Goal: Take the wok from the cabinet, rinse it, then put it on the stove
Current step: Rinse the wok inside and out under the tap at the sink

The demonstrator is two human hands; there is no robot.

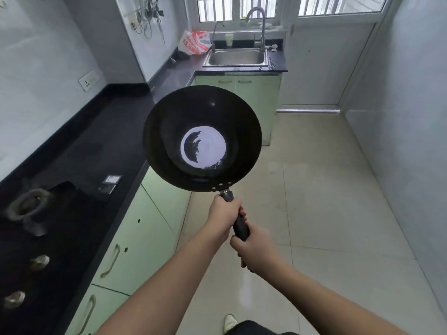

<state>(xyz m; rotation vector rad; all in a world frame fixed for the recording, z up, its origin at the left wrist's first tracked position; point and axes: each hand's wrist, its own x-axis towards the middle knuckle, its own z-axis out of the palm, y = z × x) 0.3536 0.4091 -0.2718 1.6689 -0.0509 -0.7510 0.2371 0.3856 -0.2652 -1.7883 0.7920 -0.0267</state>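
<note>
Both hands carry the wok down the kitchen, between cabinet and sink.

The left hand (223, 212) is wrapped round the upper part of the handle and the right hand (254, 250) round its lower end, one just behind the other, holding the wok (202, 139) level over the floor. A bright patch at its bottom looks like a pool of water or a reflection; I cannot tell which. The sink (237, 57) with its faucet (257, 25) lies well ahead, the stove (36, 213) close on the left. Judged so, either rinsing comes next, calling for a walk forward, or the wok swings left onto the burner.
</note>
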